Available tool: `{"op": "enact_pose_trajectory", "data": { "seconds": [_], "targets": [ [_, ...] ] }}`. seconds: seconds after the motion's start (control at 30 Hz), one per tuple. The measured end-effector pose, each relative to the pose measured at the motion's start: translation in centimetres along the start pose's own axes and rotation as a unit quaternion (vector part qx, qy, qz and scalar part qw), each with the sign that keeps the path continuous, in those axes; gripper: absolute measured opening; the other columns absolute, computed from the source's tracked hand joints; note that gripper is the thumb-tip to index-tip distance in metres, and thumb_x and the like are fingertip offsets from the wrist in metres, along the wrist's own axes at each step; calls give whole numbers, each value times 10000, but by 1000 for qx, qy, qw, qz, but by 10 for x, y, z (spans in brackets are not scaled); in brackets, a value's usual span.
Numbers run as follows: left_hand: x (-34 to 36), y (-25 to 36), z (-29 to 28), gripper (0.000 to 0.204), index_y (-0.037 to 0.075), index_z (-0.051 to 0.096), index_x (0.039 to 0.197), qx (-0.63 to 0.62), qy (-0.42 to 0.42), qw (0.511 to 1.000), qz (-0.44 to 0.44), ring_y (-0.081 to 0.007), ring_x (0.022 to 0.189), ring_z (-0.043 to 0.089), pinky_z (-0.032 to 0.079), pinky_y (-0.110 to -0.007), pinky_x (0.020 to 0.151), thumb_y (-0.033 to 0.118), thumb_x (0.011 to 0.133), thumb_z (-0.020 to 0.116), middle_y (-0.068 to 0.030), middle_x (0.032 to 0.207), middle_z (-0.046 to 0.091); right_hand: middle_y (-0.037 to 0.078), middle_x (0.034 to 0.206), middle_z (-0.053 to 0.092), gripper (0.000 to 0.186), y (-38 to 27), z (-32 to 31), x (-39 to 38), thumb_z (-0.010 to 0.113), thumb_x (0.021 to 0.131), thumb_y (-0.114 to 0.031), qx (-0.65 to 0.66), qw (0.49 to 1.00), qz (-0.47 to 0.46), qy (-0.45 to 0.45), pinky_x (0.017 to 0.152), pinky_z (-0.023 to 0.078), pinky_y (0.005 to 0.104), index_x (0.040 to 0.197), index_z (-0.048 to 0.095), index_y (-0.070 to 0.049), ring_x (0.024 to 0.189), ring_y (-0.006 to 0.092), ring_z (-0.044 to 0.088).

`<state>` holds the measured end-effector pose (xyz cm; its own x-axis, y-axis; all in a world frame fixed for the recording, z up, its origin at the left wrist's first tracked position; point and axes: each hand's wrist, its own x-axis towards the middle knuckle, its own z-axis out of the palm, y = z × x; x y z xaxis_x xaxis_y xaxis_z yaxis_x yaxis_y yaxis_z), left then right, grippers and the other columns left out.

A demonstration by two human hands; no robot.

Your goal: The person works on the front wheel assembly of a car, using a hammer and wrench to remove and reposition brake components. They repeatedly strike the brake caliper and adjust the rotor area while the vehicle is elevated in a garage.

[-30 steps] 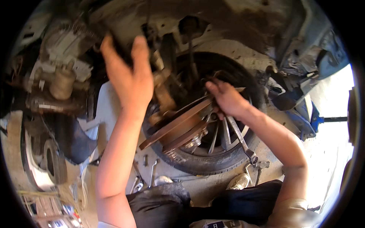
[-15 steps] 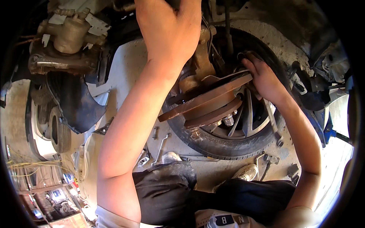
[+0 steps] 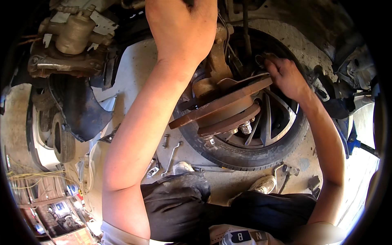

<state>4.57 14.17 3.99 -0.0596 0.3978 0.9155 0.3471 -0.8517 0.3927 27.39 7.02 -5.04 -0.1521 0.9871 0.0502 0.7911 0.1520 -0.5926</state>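
My left hand [image 3: 181, 30] reaches up past the top edge of the picture. Its fingers are out of sight, so its grip does not show. In front of me hangs a rusty brake disc and hub [image 3: 228, 104] with a chromed nut on a stud, tilted below a rusty steering knuckle [image 3: 218, 63]. My right hand [image 3: 288, 77] is beside the disc's right rim, its fingers curled in toward the dark parts behind the disc. A small ring-shaped end shows by the fingertips. What the fingers hold, if anything, I cannot make out.
An alloy wheel with tyre [image 3: 261, 159] lies under the hub. A brake caliper [image 3: 75, 36] hangs at upper left. A bent wrench [image 3: 172, 158], a hammer [image 3: 289, 173] and a bolt [image 3: 165, 141] lie on the floor near my shoes. A blue jack [image 3: 353, 143] stands at right.
My right hand has turned and closed up more at the disc's edge. The long wrench-like tool that stretched down from it over the wheel no longer shows there. My left arm is almost unmoved.
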Motion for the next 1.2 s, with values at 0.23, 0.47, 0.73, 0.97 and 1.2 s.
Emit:
{"op": "enact_pose_trajectory", "data": {
  "seconds": [0.23, 0.47, 0.73, 0.97, 1.2],
  "targets": [
    [-1, 25, 3, 496, -53, 418, 1326, -49, -38, 987, -151, -227, 1053, 560, 441, -353, 938, 203, 943, 599, -169, 1158, 605, 264, 977, 663, 299, 22, -4, -2, 538, 948, -220, 60, 997, -41, -3, 840, 510, 388, 1116, 656, -2, 963, 374, 654],
    [-3, 12, -2, 471, -64, 446, 1315, -64, -25, 991, -111, -148, 1069, 522, 407, -281, 968, 187, 955, 617, -112, 1186, 574, 255, 979, 679, 380, -3, 1, -18, 490, 1008, -288, 183, 979, 88, 5, 859, 493, 385, 1117, 641, 43, 927, 315, 665],
    [-2, 16, -4, 498, -77, 439, 1329, -17, -28, 994, -100, -180, 1153, 499, 375, -305, 1023, 208, 959, 611, -154, 1262, 547, 157, 580, 605, 449, -37, -12, -14, 405, 1048, -352, 246, 939, 222, -97, 489, 509, 362, 1022, 614, 44, 454, 245, 613],
    [0, 19, -4, 480, -67, 451, 1311, -13, -44, 993, -109, -183, 1122, 507, 378, -303, 1012, 214, 957, 610, -150, 1248, 555, 267, 825, 640, 294, -3, 6, -10, 487, 993, -234, -33, 996, -42, 66, 715, 527, 463, 1030, 661, 1, 800, 439, 623],
    [-3, 4, -5, 614, -123, 368, 1328, -40, -43, 992, -109, -353, 1127, 534, 401, -412, 1003, 243, 915, 637, -299, 1218, 525, 266, 901, 642, 298, 14, -8, -6, 508, 985, -251, 28, 995, -74, 57, 760, 507, 454, 995, 656, 7, 853, 430, 610]
  ]
}}
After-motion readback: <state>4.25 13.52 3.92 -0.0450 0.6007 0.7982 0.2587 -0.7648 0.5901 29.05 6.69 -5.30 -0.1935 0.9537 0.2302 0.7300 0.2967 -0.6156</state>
